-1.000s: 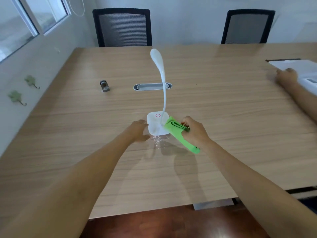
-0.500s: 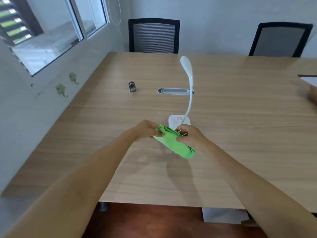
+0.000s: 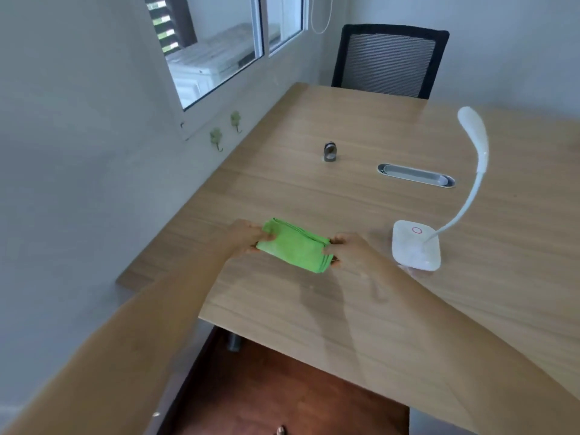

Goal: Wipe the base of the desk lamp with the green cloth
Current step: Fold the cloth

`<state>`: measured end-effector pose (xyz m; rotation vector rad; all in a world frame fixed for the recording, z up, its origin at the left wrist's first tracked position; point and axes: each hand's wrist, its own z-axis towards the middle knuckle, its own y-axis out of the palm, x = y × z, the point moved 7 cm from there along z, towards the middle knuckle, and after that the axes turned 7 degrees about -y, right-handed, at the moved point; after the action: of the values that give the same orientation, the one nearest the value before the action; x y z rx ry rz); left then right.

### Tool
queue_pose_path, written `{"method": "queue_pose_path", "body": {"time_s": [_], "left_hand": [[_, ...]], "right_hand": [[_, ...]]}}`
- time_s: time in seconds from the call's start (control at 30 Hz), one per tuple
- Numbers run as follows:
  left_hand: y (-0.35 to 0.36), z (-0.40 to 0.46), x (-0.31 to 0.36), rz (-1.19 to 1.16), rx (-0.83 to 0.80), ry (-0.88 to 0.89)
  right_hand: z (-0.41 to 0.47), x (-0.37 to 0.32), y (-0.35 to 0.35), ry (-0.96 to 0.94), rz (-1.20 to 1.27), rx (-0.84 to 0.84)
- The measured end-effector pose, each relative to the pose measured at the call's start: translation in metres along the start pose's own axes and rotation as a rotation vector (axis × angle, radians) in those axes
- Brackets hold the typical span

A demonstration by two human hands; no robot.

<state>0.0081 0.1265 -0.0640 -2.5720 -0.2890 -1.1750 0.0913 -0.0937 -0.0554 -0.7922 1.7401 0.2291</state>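
A folded green cloth (image 3: 293, 244) is held between both hands just above the wooden table (image 3: 345, 309), to the left of the lamp. My left hand (image 3: 244, 237) grips its left end and my right hand (image 3: 350, 251) grips its right end. The white desk lamp stands upright at the right, its square base (image 3: 414, 248) with a red ring button resting on the table, apart from my right hand. Its bent neck rises to the lamp head (image 3: 472, 127).
A small grey metal object (image 3: 330, 151) and an oval cable grommet (image 3: 416, 174) lie farther back on the table. A black mesh chair (image 3: 389, 62) stands at the far side. The wall with a window (image 3: 219, 51) and two hooks runs along the left table edge.
My right hand took the cloth off the lamp base. Both hands now hold it, moved left of the lamp, and my view has swung left.
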Motion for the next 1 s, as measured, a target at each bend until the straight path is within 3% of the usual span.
{"method": "queue_pose_path", "body": {"time_s": [0.13,0.27,0.43,0.6,0.73,0.87,1.0], "left_hand": [[-0.043,0.007,-0.022,0.055,0.242,0.005],[-0.068,0.014,-0.034,0.197,0.41,0.061],[-0.068,0.02,-0.037,0.463,0.43,0.142],[-0.071,0.024,-0.033,0.508,0.443,0.118],[-0.068,0.019,-0.01,0.571,0.55,0.12],[-0.032,0.015,0.025,0.686,0.576,0.252],[0.047,0.023,0.058,0.752,0.427,0.413]], "right_hand": [[0.023,-0.004,0.048,0.083,0.216,0.051],[0.044,0.003,0.076,0.139,0.244,0.108],[0.059,0.019,0.084,0.149,0.13,0.22],[0.054,0.011,0.083,0.1,-0.012,0.257],[0.041,-0.005,0.068,-0.024,-0.152,0.31],[0.013,-0.007,0.028,-0.124,-0.272,0.385],[-0.026,0.01,-0.031,-0.17,-0.343,0.532]]}}
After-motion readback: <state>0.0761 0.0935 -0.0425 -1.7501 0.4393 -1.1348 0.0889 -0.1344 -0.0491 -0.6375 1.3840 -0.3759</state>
